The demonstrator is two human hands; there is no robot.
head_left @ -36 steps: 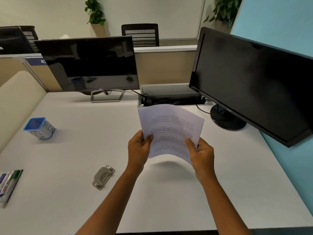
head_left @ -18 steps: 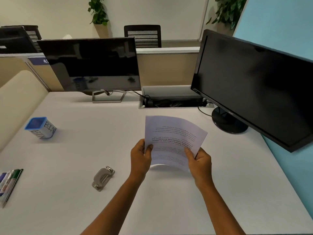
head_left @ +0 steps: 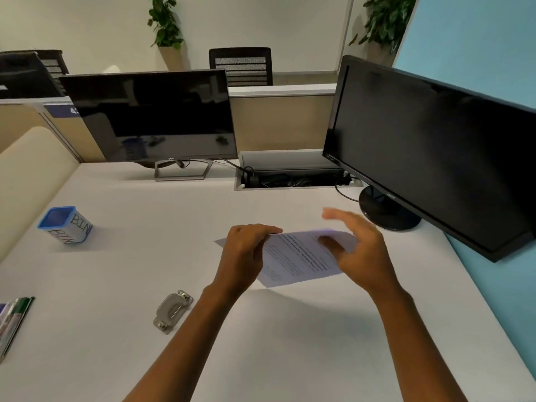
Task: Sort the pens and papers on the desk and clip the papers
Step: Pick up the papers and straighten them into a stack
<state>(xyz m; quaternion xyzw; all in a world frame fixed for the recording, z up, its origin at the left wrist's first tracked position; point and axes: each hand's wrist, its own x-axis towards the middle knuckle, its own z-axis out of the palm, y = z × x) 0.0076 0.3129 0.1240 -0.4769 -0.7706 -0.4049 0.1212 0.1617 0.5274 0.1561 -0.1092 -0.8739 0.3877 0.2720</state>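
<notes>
While held flat, papers (head_left: 298, 258) (printed) under left hand (head_left: 245, 253)

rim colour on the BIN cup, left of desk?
Blue rim on the BIN cup, with white sides and black lettering. The head view shows it clearly.

At the left of the frame a blue-rimmed cup (head_left: 65, 224) bears "BIN" in black letters on two of its sides. The left monitor (head_left: 150, 117) shows "DELL" on its lower bezel; the right monitor (head_left: 435, 152) has small lettering on its stand that looks like "acer". A blue sign (head_left: 62, 110) at upper left shows "4" and a cut-off digit. The paper (head_left: 298, 256) carries printed lines too small to read.
</notes>
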